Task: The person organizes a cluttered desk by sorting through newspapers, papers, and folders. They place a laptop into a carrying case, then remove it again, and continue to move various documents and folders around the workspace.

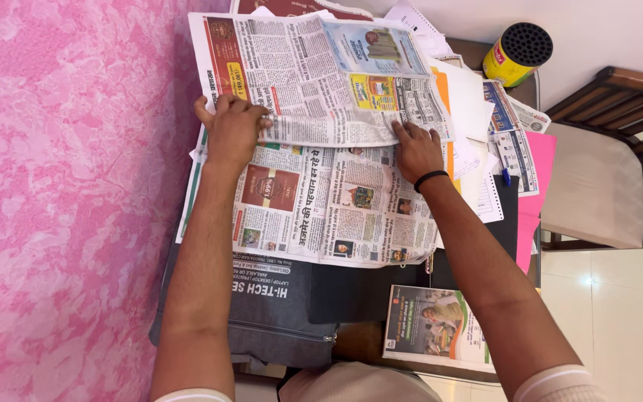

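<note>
Left hand (232,130) fingers clench the newspaper (321,82) fold's left edge; right hand (417,152) presses flat (fingers released) near its right edge.

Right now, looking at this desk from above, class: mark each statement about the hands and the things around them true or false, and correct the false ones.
1. Both hands rest on a newspaper. True: the left hand grips the folded newspaper at its left edge, and the right hand presses on its lower edge.
2. The right wrist is bare. False: it wears a black band.
3. A yellow cylindrical container stands at the far right of the desk. True.
4. The cloth to the left is plain blue. False: it is mottled pink.
5. A wooden chair stands to the right. True.
6. The dark grey bag lies on top of the newspapers. False: it lies beneath them.
</note>
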